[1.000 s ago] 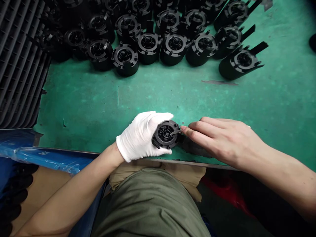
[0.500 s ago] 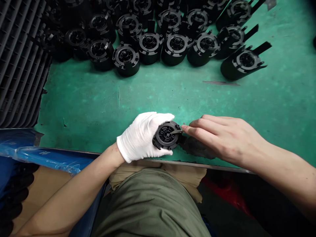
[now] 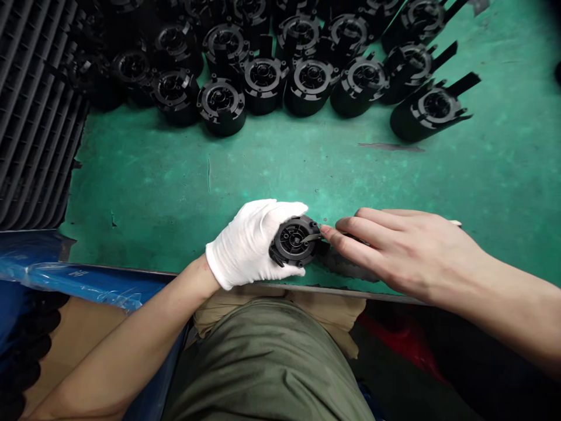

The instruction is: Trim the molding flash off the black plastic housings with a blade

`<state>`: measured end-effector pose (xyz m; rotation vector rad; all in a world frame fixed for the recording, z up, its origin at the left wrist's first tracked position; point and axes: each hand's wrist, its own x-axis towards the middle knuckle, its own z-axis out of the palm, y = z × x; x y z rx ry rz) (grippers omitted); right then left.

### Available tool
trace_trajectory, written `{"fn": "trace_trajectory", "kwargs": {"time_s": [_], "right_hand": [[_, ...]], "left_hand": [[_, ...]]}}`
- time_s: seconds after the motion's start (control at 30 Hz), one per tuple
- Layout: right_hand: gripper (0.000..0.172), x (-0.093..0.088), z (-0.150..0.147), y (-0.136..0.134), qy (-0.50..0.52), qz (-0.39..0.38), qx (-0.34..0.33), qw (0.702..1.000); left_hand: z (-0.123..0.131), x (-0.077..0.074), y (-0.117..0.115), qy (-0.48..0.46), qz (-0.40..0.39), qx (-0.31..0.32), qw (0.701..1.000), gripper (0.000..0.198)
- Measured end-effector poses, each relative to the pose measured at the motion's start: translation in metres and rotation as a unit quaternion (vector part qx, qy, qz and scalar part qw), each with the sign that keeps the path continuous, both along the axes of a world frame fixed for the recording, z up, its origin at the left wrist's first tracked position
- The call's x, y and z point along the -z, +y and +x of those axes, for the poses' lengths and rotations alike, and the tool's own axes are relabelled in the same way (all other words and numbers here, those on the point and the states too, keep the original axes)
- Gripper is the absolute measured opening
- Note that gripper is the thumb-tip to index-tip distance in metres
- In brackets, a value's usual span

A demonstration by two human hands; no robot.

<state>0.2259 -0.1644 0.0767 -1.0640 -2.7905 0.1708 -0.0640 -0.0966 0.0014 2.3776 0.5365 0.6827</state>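
Note:
My left hand (image 3: 250,242), in a white glove, is wrapped round a round black plastic part (image 3: 294,241) at the near edge of the green table (image 3: 280,169). The part's ribbed circular face points up towards me. My bare right hand (image 3: 403,248) pinches a thin blade-like tool (image 3: 310,237) whose tip rests on the right side of that face. Beneath my right hand lies a dark patch that I cannot make out.
Several identical black round parts (image 3: 263,76) stand in rows along the far side of the table, some with flat tabs sticking out (image 3: 432,105). A black slatted grille (image 3: 35,117) fills the left. Blue plastic wrap (image 3: 65,275) and a cardboard box (image 3: 79,333) sit lower left.
The tool tip has shifted slightly on the part's face and my right hand has edged a little. The left hand keeps its hold.

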Motion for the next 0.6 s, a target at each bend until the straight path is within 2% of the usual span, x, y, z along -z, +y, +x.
{"fn": "trace_trajectory", "kwargs": {"time_s": [0.37,0.6], "right_hand": [[0.034,0.001,0.006,0.009,-0.051,0.01,-0.048,0.998],[0.028,0.001,0.007,0.022,-0.023,0.019,-0.099,0.995]], "left_hand": [[0.0,0.001,0.0,-0.004,0.001,-0.003,1.0,0.101],[0.001,-0.001,0.001,-0.005,-0.002,0.003,1.0,0.101]]}}
